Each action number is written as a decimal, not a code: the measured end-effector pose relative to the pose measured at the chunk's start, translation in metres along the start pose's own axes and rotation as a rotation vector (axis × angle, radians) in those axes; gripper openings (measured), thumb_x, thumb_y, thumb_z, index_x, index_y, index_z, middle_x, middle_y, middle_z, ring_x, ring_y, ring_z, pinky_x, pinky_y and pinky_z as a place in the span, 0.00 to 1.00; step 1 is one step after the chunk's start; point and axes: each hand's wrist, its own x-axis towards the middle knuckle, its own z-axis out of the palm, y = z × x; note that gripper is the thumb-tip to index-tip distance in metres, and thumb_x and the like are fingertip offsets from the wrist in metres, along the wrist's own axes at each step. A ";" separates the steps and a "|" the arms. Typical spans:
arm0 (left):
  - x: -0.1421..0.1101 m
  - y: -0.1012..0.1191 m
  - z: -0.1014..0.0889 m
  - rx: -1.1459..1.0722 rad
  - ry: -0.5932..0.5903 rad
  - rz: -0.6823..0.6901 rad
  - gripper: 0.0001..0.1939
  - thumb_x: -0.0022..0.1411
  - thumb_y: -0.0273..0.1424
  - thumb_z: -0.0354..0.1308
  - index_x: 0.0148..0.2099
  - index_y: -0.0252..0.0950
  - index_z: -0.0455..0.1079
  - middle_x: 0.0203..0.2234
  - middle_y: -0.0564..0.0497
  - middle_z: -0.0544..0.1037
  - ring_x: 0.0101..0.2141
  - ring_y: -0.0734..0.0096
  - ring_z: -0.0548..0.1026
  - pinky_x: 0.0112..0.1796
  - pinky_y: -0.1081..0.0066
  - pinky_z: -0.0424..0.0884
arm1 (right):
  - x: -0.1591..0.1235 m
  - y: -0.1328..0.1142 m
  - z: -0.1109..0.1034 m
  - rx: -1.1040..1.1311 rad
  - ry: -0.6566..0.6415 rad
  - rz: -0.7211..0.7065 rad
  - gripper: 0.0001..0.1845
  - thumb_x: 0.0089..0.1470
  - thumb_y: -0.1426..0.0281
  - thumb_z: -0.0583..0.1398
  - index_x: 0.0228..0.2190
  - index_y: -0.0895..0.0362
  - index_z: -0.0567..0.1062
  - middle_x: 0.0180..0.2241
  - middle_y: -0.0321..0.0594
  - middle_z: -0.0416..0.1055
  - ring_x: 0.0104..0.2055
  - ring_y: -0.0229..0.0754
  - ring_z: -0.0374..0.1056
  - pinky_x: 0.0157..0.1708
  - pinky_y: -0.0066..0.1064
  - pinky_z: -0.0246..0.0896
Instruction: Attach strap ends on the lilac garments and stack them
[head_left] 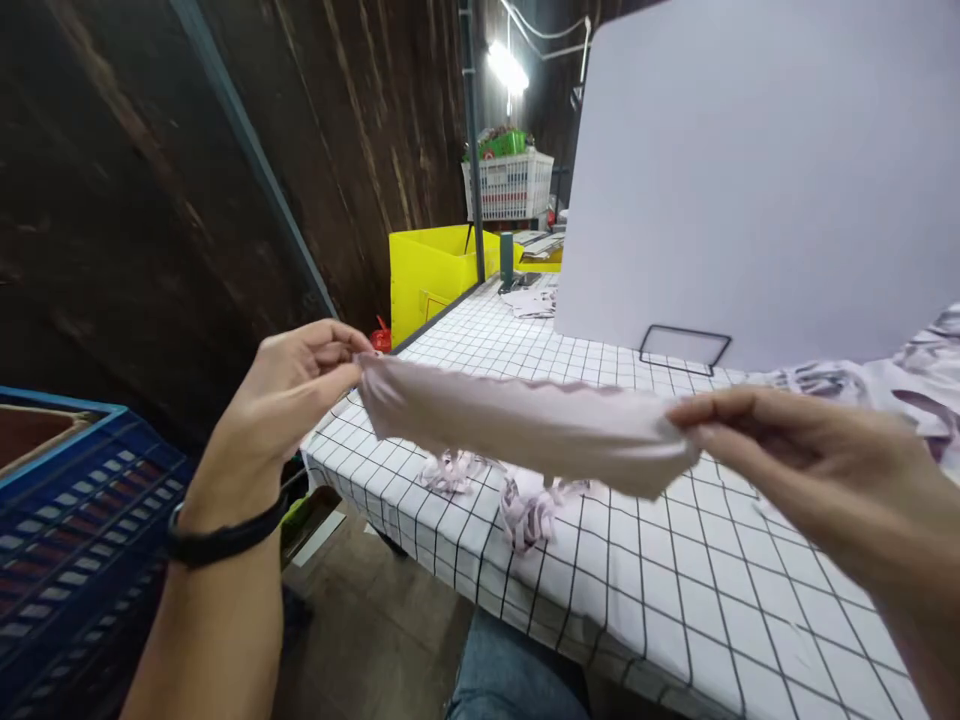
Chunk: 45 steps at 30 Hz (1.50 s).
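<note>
A pale pinkish strip of fabric (517,420) is stretched out in the air above the table. My left hand (296,385) pinches its left end between thumb and fingers; a dark band circles that wrist. At the other end my right hand (795,450) grips the fabric the same way, slightly blurred. Beneath the strip, crumpled patterned fabric scraps (529,510) lie on the checked tablecloth (615,570), partly hidden by it. A further bunch of patterned fabric (847,385) rests behind my right hand.
A large white board (750,180) stands on the table at the right, with a black wire stand (686,350) at its foot. Beyond the far end sits a yellow bin (431,280). A blue crate (82,540) is at the left, and a white crate (510,185) stands further back.
</note>
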 end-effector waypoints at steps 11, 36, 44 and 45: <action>0.027 -0.121 0.050 0.142 -0.247 -0.258 0.10 0.45 0.28 0.54 0.34 0.35 0.69 0.18 0.58 0.69 0.20 0.75 0.65 0.22 0.77 0.55 | -0.008 0.088 0.089 0.281 -0.131 0.394 0.17 0.52 0.54 0.65 0.34 0.53 0.84 0.37 0.45 0.82 0.41 0.53 0.77 0.36 0.37 0.76; 0.091 -0.200 0.164 0.530 -0.295 -0.098 0.14 0.57 0.16 0.54 0.41 0.33 0.75 0.37 0.43 0.80 0.42 0.58 0.76 0.47 0.62 0.69 | 0.030 0.154 0.136 -0.300 0.068 0.395 0.17 0.52 0.65 0.53 0.34 0.56 0.80 0.33 0.46 0.78 0.35 0.52 0.75 0.42 0.45 0.69; 0.048 -0.140 0.164 0.430 -0.363 0.041 0.07 0.62 0.22 0.55 0.37 0.35 0.74 0.38 0.46 0.80 0.44 0.61 0.75 0.47 0.64 0.68 | -0.015 0.117 0.125 -0.293 0.055 0.207 0.18 0.59 0.60 0.56 0.42 0.54 0.80 0.46 0.49 0.72 0.45 0.53 0.72 0.40 0.43 0.71; 0.038 -0.130 0.162 0.398 -0.392 0.040 0.06 0.62 0.23 0.56 0.35 0.36 0.73 0.34 0.48 0.80 0.39 0.65 0.75 0.43 0.68 0.70 | -0.025 0.109 0.126 -0.260 0.019 0.169 0.17 0.60 0.60 0.56 0.41 0.53 0.80 0.44 0.48 0.72 0.43 0.52 0.72 0.38 0.42 0.72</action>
